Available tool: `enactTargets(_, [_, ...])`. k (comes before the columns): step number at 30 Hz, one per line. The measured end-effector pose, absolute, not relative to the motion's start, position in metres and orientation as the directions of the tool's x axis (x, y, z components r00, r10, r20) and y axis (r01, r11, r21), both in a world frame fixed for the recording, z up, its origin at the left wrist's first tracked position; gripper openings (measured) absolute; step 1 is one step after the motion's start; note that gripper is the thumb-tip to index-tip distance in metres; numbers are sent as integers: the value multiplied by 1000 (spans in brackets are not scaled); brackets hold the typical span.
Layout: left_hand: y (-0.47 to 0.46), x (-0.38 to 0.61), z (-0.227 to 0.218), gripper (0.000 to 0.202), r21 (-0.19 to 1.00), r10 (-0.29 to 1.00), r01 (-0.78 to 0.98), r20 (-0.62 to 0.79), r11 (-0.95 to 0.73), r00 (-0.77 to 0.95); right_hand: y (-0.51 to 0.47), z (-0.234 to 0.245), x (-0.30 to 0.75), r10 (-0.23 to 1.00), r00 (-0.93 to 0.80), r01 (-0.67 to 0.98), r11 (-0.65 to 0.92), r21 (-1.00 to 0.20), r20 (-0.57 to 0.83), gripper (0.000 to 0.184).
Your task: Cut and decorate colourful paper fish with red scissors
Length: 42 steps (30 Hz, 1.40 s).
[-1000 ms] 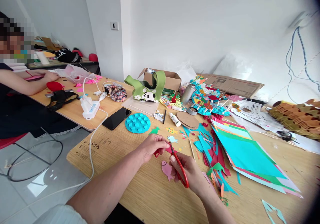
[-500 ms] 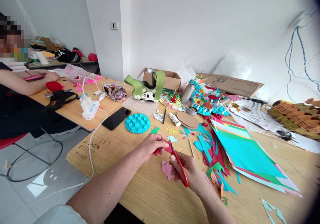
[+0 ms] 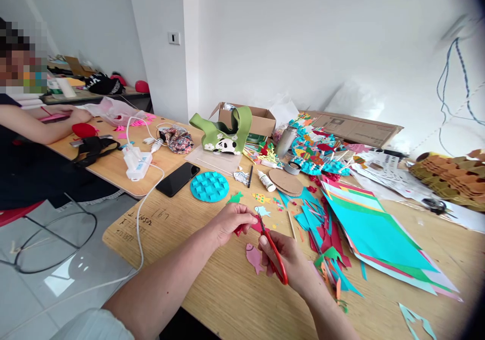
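Note:
My left hand (image 3: 230, 221) pinches a small red paper piece (image 3: 256, 226) just above the wooden table (image 3: 227, 299). My right hand (image 3: 288, 260) grips red-handled scissors (image 3: 275, 255), their blades at the red piece. A pink paper fish (image 3: 253, 257) lies flat under my right hand's fingers. Small cut-out fish, one light blue (image 3: 261, 210), one yellow (image 3: 260, 197) and one green (image 3: 235, 198), lie just beyond my hands.
A teal round folded paper piece (image 3: 209, 186), a black phone (image 3: 177, 178) and a glue bottle (image 3: 266, 181) lie ahead. Stacked coloured paper sheets (image 3: 373, 231) and scraps spread to the right. Another person's arm (image 3: 36, 125) rests on the left table, beside a white charger (image 3: 135, 164).

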<state>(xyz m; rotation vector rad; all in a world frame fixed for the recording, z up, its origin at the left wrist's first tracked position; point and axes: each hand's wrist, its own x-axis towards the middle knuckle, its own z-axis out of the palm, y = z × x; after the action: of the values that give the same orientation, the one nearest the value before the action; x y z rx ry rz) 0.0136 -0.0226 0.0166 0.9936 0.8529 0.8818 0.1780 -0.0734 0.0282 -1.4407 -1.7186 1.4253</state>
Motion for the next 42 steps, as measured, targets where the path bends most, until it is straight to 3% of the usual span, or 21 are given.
enactTargets(22, [-24,15,24,22,919,933,-293,-168,265,318,-71,22,179,915,-342,343,-91,-935,-215,44])
enactTargets(34, [-27,18,24,19,979,966,-192,-22,73,257,-71,17,179,932,-302,355,-83,-931,-198,46])
enactTargets(42, [-26,19,24,25,950,962,-261,-106,172,250,-70,17,179,926,-316,352,-87,-932,-205,45])
